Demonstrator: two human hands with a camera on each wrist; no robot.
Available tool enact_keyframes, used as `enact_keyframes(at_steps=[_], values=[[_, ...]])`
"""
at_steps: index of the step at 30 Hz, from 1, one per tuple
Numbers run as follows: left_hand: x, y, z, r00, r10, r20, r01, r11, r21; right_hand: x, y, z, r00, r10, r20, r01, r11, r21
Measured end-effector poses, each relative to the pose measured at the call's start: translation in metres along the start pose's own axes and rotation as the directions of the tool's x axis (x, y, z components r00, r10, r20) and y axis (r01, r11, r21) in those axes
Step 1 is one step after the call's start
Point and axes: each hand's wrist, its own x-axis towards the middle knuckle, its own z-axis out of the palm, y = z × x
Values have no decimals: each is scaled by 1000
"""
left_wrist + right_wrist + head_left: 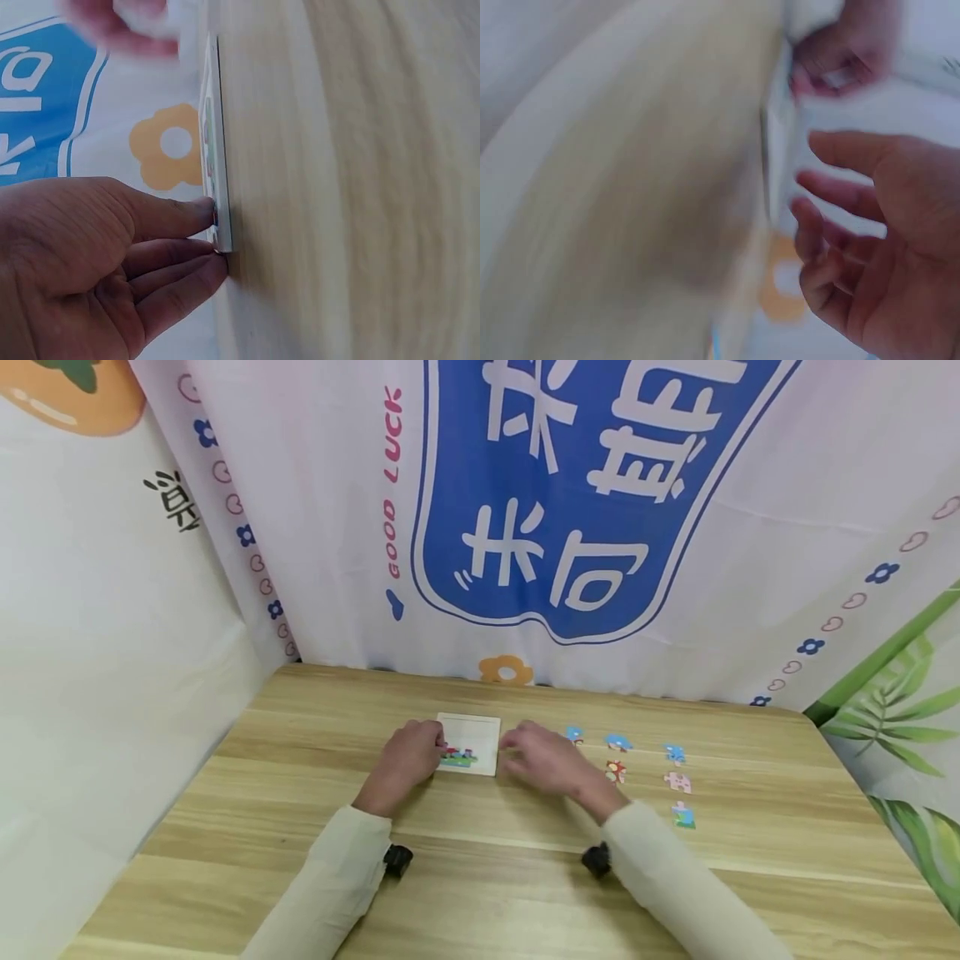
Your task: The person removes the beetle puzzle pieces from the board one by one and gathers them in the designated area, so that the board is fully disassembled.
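A small white puzzle tray (pixel 480 729) lies on the wooden table, with joined coloured pieces (pixel 459 758) along its near side. At its left edge my left hand (pixel 408 758) pinches the tray; in the left wrist view the thumb (pixel 196 214) is on the top face and fingertips are against the edge. My right hand (pixel 546 762) is just off the tray's right edge, blurred. In the right wrist view that hand (pixel 900 240) has loosely bent fingers with nothing between them.
Several loose puzzle pieces lie right of my right hand, among them a blue one (pixel 618 742), a red one (pixel 615 771), a pink one (pixel 678 782) and a green-blue one (pixel 683 815). A printed curtain (pixel 337 568) hangs behind the table's far edge.
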Motion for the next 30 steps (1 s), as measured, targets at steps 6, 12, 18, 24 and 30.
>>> enact_keyframes(at_steps=[6, 12, 18, 24, 30], values=[[6, 0, 3, 1000, 12, -16, -13, 1000, -19, 33, -28, 25, 999, 48, -25, -51, 992, -113], [6, -2, 4, 1000, 8, -7, -8, 1000, -8, 38, -36, 29, 994, 76, -82, -81, 995, -65], [1, -3, 3, 1000, 6, -13, -7, 999, -46, 14, -29, 5, 994, 69, -80, -59, 992, 115], [-4, -7, 0, 999, 25, 24, -23, 994, -104, -39, 25, -33, 999, -11, 31, 2, 963, 268], [-6, -11, -3, 996, 34, 83, -26, 995, -92, -91, 76, -52, 983, 91, 157, -135, 946, 294]])
